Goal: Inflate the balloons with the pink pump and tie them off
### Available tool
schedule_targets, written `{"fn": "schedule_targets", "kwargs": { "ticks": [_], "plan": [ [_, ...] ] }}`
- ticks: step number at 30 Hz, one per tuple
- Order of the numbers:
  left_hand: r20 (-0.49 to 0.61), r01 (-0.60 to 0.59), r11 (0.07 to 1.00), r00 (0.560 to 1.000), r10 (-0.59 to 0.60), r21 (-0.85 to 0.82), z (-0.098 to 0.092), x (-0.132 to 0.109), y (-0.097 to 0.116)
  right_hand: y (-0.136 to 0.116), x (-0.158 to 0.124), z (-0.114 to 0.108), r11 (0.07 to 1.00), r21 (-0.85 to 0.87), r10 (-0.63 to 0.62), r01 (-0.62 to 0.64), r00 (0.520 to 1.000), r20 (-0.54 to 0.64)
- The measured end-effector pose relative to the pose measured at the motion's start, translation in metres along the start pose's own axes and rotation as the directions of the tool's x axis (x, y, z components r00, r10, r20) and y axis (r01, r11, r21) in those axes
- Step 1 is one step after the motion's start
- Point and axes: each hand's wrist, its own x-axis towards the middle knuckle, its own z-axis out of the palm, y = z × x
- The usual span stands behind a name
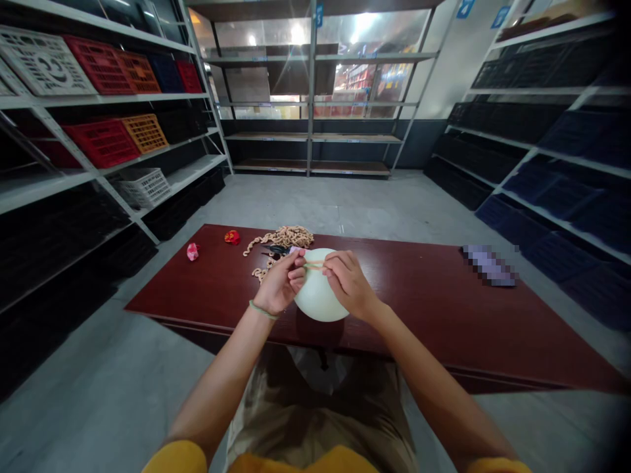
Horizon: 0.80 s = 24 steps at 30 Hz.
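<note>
A round, pale green balloon [320, 299] sits between my hands, over the front part of the table. My left hand [282, 284] is closed in a pinch at the balloon's upper left. My right hand [349, 282] pinches above the balloon's right side, its fingers partly covering it. Thin tan strands [314, 265] stretch between the two sets of fingertips, across the top of the balloon. Something small and lilac [296, 250] shows at my left fingertips; its kind is unclear. Dark-handled scissors [276, 249] lie just behind my left hand.
Behind the scissors, a tan knobbly chain or rope [290, 236] lies heaped on the dark red table [414, 289]. Two small red and pink packets [232, 237] [192, 251] lie to the left. A blurred purple object [488, 265] lies far right. Shelves with crates [113, 141] surround the table.
</note>
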Motion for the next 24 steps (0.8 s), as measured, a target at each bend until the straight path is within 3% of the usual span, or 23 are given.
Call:
{"fn": "schedule_targets", "kwargs": {
  "ticks": [3, 6, 11, 14, 18, 20, 24],
  "plan": [
    [-0.005, -0.138, 0.979, 0.990, 0.140, 0.150, -0.003, -0.001, -0.005, 0.003, 0.004, 0.006, 0.995, -0.021, 0.098, -0.099, 0.994, -0.039],
    [-0.032, -0.263, 0.893, 0.955, 0.294, 0.366, 0.000, -0.005, -0.013, 0.002, 0.008, 0.010, 0.982, -0.023, 0.186, -0.189, 0.979, -0.085],
    [0.012, -0.338, 0.717, 0.908, 0.418, 0.610, 0.009, -0.017, -0.015, 0.000, 0.009, 0.016, 0.946, 0.054, 0.322, -0.318, 0.942, -0.091],
    [0.010, -0.320, 0.662, 0.904, 0.427, 0.678, 0.011, -0.023, -0.012, 0.000, 0.008, 0.018, 0.916, 0.173, 0.379, -0.363, 0.923, -0.067],
    [-0.019, -0.331, 0.705, 0.898, 0.439, 0.627, 0.007, -0.025, -0.007, -0.003, 0.008, 0.014, 0.898, 0.306, 0.348, -0.316, 0.936, -0.052],
    [-0.012, -0.301, 0.744, 0.924, 0.383, 0.597, 0.004, -0.025, -0.003, -0.005, 0.007, 0.010, 0.918, 0.316, 0.272, -0.240, 0.960, -0.062],
    [0.023, -0.143, 0.781, 0.986, 0.163, 0.608, -0.002, -0.025, 0.006, -0.010, 0.008, -0.001, 0.967, 0.239, 0.112, -0.092, 0.991, -0.070]
  ]
}}
